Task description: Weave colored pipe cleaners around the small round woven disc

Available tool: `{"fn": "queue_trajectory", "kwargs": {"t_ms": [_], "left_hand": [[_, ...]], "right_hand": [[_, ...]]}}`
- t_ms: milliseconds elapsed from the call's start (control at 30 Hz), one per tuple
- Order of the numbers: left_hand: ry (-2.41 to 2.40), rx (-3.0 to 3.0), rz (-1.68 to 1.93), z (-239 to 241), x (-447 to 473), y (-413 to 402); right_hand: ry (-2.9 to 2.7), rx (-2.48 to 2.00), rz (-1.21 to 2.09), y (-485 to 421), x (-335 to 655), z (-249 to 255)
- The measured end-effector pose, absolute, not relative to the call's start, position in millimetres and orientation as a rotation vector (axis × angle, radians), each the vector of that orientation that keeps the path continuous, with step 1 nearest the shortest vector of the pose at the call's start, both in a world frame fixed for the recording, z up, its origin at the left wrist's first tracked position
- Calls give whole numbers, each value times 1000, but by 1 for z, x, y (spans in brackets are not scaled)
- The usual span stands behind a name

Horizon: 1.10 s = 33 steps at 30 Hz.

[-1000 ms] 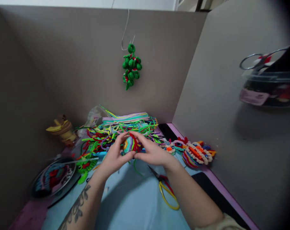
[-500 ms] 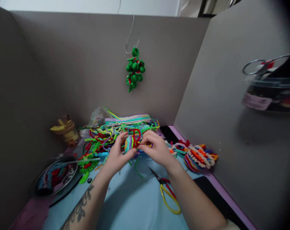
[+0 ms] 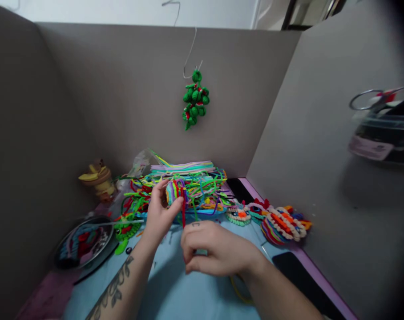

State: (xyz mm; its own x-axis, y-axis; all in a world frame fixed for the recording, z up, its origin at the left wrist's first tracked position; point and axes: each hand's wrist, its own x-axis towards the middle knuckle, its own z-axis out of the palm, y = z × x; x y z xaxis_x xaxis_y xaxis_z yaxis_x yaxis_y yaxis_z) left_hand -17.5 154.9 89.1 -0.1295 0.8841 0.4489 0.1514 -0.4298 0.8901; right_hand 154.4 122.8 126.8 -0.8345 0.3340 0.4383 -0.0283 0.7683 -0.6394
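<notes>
My left hand [image 3: 160, 215] is closed round a small striped ball of coiled pipe cleaners [image 3: 174, 192], held up above the blue mat [image 3: 188, 293]. A red pipe cleaner [image 3: 183, 211] hangs down from the ball. My right hand [image 3: 215, 250] is lower, over the mat, with its fingers curled downward; it covers the spot where the yellow-handled scissors lay, and only a bit of yellow handle [image 3: 237, 294] shows. What its fingers hold is hidden.
A heap of loose coloured pipe cleaners [image 3: 188, 182] lies behind the hands. Finished striped figures [image 3: 278, 222] sit at the right, a round tin of pieces [image 3: 80, 242] at the left, a yellow figure [image 3: 97, 178] beside it. A green ornament [image 3: 195, 98] hangs on the grey partition.
My right hand let go of the ball and dropped down onto the mat, over the scissors. My left hand kept the ball and lifted it slightly; the red strand now dangles.
</notes>
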Motion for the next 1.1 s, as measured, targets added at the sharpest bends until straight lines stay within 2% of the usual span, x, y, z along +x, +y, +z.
{"fn": "queue_trajectory", "kwargs": {"t_ms": [133, 233, 333, 433, 833, 1100], "left_hand": [[1257, 1636, 1579, 83, -20, 157], [1329, 1750, 1546, 75, -20, 159], [1336, 1858, 1505, 72, -19, 159], [1308, 1919, 1450, 72, -16, 158], [1315, 1921, 1406, 81, -8, 147], [1178, 1843, 1343, 76, -11, 153]], "right_hand": [[-2452, -210, 994, 126, 163, 131], [-2256, -298, 1026, 138, 168, 128], [-1839, -658, 773, 151, 167, 120], [-1743, -840, 615, 159, 162, 113], [-1791, -878, 455, 161, 159, 110], [-1800, -812, 477, 165, 163, 109]]}}
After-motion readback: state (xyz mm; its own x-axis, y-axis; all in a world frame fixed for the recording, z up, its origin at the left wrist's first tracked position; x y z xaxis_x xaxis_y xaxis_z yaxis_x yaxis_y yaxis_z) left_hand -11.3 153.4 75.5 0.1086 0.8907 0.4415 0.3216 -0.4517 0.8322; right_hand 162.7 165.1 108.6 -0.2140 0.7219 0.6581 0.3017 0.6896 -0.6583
